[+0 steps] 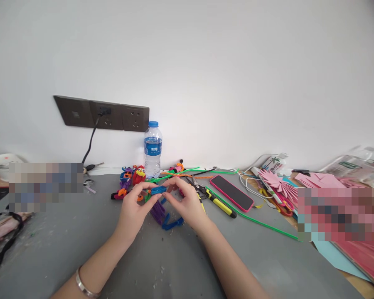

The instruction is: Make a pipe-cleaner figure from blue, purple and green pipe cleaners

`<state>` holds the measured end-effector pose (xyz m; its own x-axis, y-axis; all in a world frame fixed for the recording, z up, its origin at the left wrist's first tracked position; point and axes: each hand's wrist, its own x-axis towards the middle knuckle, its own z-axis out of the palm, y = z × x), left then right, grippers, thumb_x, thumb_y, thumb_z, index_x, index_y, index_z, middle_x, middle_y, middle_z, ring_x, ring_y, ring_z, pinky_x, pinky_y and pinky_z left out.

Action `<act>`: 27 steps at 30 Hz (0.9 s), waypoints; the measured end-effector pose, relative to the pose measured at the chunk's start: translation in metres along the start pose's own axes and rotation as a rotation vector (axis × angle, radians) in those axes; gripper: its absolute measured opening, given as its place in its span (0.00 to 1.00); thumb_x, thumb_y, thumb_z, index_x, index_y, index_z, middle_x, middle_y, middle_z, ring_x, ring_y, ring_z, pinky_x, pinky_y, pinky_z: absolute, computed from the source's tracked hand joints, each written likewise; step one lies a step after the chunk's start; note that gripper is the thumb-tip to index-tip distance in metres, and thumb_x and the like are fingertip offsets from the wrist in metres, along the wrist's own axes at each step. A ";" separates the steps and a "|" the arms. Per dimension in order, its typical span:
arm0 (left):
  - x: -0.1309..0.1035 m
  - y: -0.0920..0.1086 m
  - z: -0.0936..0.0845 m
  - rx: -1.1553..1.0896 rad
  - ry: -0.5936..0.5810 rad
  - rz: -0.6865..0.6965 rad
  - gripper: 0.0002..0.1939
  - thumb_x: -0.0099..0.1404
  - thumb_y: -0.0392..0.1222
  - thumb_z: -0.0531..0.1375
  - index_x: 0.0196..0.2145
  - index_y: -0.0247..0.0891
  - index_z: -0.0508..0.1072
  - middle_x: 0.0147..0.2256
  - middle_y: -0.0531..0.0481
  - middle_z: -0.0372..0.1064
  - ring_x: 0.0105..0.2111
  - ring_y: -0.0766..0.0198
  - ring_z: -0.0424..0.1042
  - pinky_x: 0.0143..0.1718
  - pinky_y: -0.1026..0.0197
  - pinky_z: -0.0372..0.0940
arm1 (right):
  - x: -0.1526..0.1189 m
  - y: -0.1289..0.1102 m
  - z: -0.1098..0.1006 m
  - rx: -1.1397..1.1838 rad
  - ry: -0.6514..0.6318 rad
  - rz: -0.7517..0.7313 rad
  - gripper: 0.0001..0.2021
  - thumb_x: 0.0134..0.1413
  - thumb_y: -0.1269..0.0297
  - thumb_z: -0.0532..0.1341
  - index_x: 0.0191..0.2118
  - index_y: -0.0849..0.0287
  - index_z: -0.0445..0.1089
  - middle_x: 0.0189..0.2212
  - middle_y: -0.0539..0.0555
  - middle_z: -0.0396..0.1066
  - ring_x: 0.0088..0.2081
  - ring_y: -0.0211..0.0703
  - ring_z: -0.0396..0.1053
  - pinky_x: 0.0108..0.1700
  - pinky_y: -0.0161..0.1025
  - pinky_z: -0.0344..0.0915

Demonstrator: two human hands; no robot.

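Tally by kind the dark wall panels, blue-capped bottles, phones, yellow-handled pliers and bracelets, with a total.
Dark wall panels: 3
Blue-capped bottle: 1
Phone: 1
Yellow-handled pliers: 1
Bracelet: 1
Total: 7

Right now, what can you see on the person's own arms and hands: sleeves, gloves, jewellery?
The left hand and right hand are bare, without gloves or visible rings. No sleeves show on the forearms. A shiny silver bangle circles the left wrist.

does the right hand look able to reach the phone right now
Probably yes: only low-lying pliers and a green strand lie between the right hand and the phone, though that hand pinches a blue piece.
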<state>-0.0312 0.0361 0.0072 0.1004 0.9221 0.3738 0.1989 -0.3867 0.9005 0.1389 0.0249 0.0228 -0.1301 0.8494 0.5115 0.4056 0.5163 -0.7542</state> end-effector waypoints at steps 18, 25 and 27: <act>0.002 -0.003 0.000 -0.082 -0.024 0.046 0.06 0.57 0.41 0.65 0.33 0.41 0.75 0.35 0.51 0.73 0.39 0.60 0.72 0.41 0.61 0.66 | -0.001 0.000 0.002 0.030 -0.112 -0.007 0.10 0.53 0.73 0.61 0.42 0.57 0.69 0.39 0.52 0.72 0.39 0.41 0.68 0.44 0.37 0.64; 0.002 0.002 0.000 -0.125 -0.051 -0.076 0.14 0.57 0.46 0.66 0.42 0.43 0.76 0.40 0.49 0.75 0.42 0.57 0.73 0.43 0.59 0.68 | -0.001 -0.001 0.003 0.051 -0.093 -0.003 0.11 0.54 0.71 0.61 0.44 0.58 0.68 0.38 0.53 0.71 0.38 0.42 0.68 0.43 0.39 0.65; 0.002 0.003 0.001 -0.144 -0.064 -0.082 0.14 0.57 0.46 0.65 0.41 0.42 0.76 0.41 0.49 0.75 0.41 0.57 0.73 0.43 0.58 0.68 | 0.000 0.000 0.004 0.069 -0.075 0.000 0.11 0.53 0.72 0.61 0.43 0.58 0.68 0.37 0.53 0.71 0.38 0.42 0.68 0.43 0.38 0.66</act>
<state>-0.0296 0.0368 0.0107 0.1528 0.9458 0.2867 0.0675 -0.2994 0.9517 0.1355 0.0248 0.0213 -0.1982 0.8537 0.4815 0.3428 0.5206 -0.7819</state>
